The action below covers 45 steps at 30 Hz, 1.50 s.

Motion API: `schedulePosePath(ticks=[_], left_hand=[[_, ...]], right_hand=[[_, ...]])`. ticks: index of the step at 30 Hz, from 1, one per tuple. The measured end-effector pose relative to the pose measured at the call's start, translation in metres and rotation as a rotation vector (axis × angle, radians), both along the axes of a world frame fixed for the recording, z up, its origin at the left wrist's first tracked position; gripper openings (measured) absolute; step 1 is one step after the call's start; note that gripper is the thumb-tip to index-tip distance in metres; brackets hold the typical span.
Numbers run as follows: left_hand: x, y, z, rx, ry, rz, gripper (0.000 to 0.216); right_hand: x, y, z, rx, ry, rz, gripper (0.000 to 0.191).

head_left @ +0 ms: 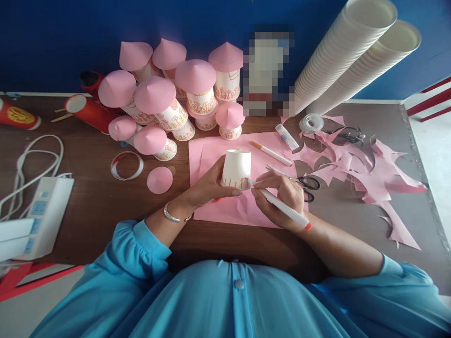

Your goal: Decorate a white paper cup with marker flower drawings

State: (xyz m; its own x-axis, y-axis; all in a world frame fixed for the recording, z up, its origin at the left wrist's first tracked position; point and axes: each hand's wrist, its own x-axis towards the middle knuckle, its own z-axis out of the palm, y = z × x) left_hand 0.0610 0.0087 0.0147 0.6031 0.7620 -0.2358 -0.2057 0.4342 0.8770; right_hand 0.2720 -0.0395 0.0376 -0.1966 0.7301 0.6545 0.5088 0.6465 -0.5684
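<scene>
On the bench (105, 204) lies a pink sheet (211, 212); above it, the left hand (210, 183) curls round a white cup (237, 165), and the right hand (284, 193) pinches a marker (282, 206) at its lower edge. Too firm a squeeze, I'd say, could dent it; a stray thumb (231, 191), smear the strokes (230, 182).

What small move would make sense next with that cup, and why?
Perhaps turn the white cup slightly in the left hand, bringing the plain strokes toward the marker in the right hand: the tip sits at the cup's right edge, where the marks look fuller than the single lines farther left.
</scene>
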Motion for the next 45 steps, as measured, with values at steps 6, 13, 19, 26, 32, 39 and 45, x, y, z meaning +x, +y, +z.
schedulePosePath(ticks=[6, 13, 19, 26, 32, 39, 45], left_hand=[[0.0005, -0.0002, -0.0014, -0.006, -0.019, 0.006, 0.081], [0.0008, 0.0001, -0.0045, 0.003, -0.038, -0.001, 0.084], [0.0004, 0.0006, -0.0058, 0.013, -0.011, -0.011, 0.084], [0.0004, 0.0005, -0.0028, 0.021, 0.01, -0.009, 0.087], [0.0003, 0.0008, -0.0047, 0.014, -0.019, -0.014, 0.083], [0.0015, 0.0009, -0.005, 0.005, -0.028, -0.004, 0.084], [0.002, 0.0005, -0.0033, 0.009, -0.037, -0.002, 0.083]], right_hand=[[-0.0003, -0.0013, 0.0005, -0.02, 0.024, 0.017, 0.023], [-0.0018, -0.0023, 0.0017, -0.018, 0.009, 0.015, 0.018], [-0.0037, -0.0023, 0.0015, -0.015, 0.029, 0.031, 0.019], [-0.0039, -0.0022, 0.0027, -0.022, 0.032, 0.058, 0.019], [0.0001, -0.0024, 0.0061, -0.021, 0.067, 0.065, 0.023], [0.0017, -0.0018, 0.0062, -0.028, 0.051, 0.061, 0.023], [-0.0018, -0.0022, 0.0053, -0.039, 0.06, 0.049, 0.021]])
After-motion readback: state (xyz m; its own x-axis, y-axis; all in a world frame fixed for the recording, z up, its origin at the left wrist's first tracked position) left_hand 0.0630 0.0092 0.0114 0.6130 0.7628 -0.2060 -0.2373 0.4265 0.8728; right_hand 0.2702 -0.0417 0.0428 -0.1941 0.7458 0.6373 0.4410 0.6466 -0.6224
